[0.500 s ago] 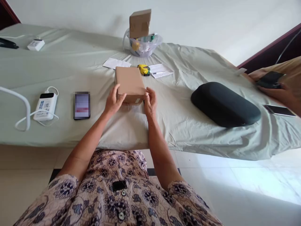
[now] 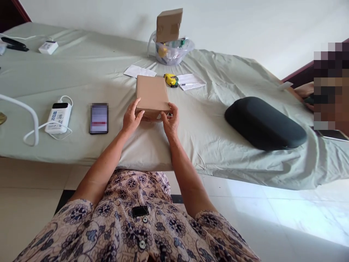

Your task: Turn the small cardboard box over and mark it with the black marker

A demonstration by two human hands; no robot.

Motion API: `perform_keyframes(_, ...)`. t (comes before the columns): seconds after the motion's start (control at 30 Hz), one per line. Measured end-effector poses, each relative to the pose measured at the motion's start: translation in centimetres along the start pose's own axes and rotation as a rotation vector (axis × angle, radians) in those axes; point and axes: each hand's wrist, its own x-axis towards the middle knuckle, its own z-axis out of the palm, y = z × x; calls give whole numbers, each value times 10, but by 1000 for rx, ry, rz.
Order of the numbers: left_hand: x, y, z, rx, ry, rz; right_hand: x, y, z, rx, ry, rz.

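A closed brown cardboard box rests on the cloth-covered table in front of me. My left hand grips its near left corner, thumb against the front face and fingers along the side. At the near right corner my right hand holds it the same way, the thumb on the front face near a small white label. Just beyond the box lies a yellow and black tape measure. White papers lie behind the box, and a pen rests on another sheet to the right.
A clear plastic basket at the back carries a second cardboard box. To my left are a phone and a white power bank with cable. A black case lies right, near another person at the table's end.
My right thumb has moved from the box's right corner onto its front face. The view has shifted slightly, and the person at the right has leaned into view.
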Motion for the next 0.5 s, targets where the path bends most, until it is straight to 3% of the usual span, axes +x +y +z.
perform_keyframes(0.3, -2, 3, -10, 243, -8, 19, -6, 9, 10, 48, 69, -139)
perform_keyframes(0.5, -2, 6, -11, 248, -10, 12, -3, 8, 11, 100, 58, -103)
